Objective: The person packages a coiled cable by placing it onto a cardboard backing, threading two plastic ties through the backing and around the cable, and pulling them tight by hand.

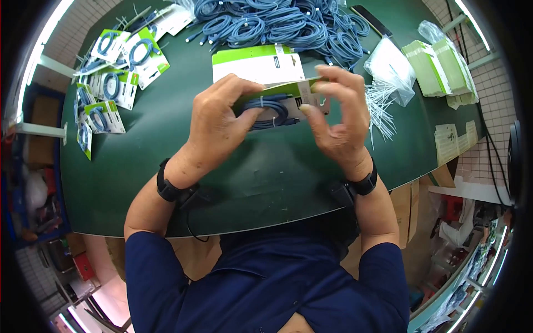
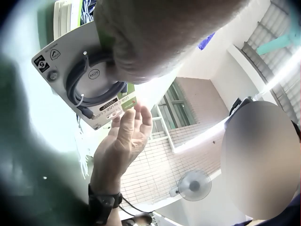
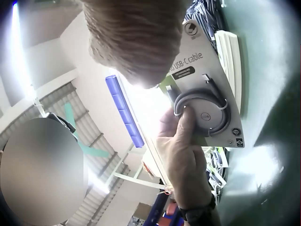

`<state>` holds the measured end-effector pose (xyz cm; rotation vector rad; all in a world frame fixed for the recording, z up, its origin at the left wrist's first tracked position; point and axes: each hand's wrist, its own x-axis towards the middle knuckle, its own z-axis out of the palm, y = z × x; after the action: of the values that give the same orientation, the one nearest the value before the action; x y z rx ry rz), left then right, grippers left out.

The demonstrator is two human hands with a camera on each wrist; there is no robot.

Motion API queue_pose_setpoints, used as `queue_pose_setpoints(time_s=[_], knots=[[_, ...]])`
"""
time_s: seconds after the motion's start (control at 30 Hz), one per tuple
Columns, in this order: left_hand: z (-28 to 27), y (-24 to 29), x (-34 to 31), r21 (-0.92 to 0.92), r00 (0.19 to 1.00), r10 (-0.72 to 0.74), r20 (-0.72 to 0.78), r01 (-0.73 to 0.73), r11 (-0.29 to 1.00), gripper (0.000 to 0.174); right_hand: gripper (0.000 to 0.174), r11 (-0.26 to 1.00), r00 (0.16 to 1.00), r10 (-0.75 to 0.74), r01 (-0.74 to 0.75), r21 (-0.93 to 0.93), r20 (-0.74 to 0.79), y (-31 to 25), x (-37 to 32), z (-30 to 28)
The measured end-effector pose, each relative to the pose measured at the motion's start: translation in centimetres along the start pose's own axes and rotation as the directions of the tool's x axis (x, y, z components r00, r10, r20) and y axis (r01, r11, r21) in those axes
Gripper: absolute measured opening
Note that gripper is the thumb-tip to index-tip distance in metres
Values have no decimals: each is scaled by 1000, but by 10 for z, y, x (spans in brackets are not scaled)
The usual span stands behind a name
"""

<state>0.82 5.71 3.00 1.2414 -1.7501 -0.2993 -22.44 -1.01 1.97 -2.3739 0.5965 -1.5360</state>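
Note:
My left hand (image 1: 219,111) grips the left part of a white and green retail card (image 3: 186,49), its thumb pressed over the coil. On the card's face lies a coiled blue-grey USB-C cable (image 3: 223,106), held by small ties. At the card's other end is my right hand (image 1: 341,114), thumb on the face and fingers at the top edge, pinching it. A pale strip (image 1: 305,91) crosses the card's edge beside the right thumb. Just behind the held card lies a stack of similar cards (image 1: 239,64) on the green table (image 1: 250,177).
Blue cables (image 1: 277,25) are heaped at the back. Carded cables (image 1: 111,86) lie in a pile on the left. To the right are loose white zip ties (image 1: 380,111), a plastic bag (image 1: 391,64), more green cards (image 1: 430,69) and a dark phone-like slab (image 1: 371,21).

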Motion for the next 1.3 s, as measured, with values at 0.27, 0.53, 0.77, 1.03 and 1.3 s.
queue_pose_setpoints(time_s=[0.27, 0.53, 0.77, 1.03, 1.3], knots=[[11, -3, 0, -614, 927, -371, -58, 260, 745, 39, 58, 634, 836, 524, -510, 582, 162, 9, -10, 10], [33, -6, -9, -661, 948, -317, -29, 220, 717, 59, 45, 407, 740, 533, -649, 643, 410, -3, -17, 19], [30, -8, -1, 24, 981, 116, -155, -114, 993, 53, 39, 503, 709, 531, -705, 500, 464, 2, -20, 18], [34, -15, -6, -24, 977, 145, -156, -151, 988, 31, 41, 554, 739, 438, -670, 493, 512, 2, -26, 23], [32, -11, -11, -50, 972, 127, -195, -139, 989, 25, 46, 530, 745, 427, -666, 526, 513, -4, -28, 27]])
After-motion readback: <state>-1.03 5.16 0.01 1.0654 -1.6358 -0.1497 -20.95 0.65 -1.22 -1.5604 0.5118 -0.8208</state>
